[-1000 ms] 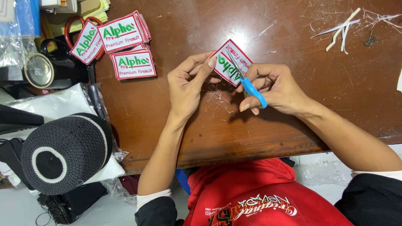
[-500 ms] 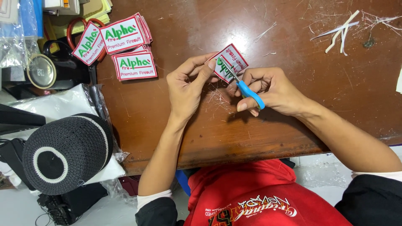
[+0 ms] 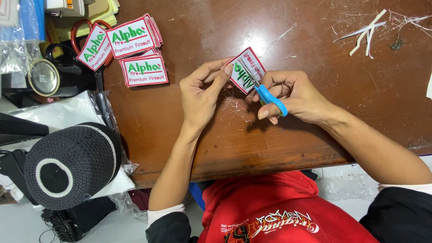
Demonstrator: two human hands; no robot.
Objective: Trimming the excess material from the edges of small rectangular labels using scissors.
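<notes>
Scuffed brown wood makes up the surface where you sit trimming an embroidered patch, a white rectangle with a red border and green lettering. Your left hand is clamped on the patch's left edge, thumb and forefinger pinching it just above the wood. Your right hand is closed around small blue-handled snips, whose blades rest on the patch face.

To do this well, keep the patch taut between your fingers, turn the patch and not the snips, and take short bites close to the red border without nicking its stitching.

Left of the patch and well apart from it lies a stack of matching patches, fanned out, same white, red and green. Beyond that stack sit red-handled scissors. Below the stack, off the surface's edge, rests a black knitted cap with white rings. Far right of the patch lie pale strips of offcut. Loose threads gather just under the patch.
</notes>
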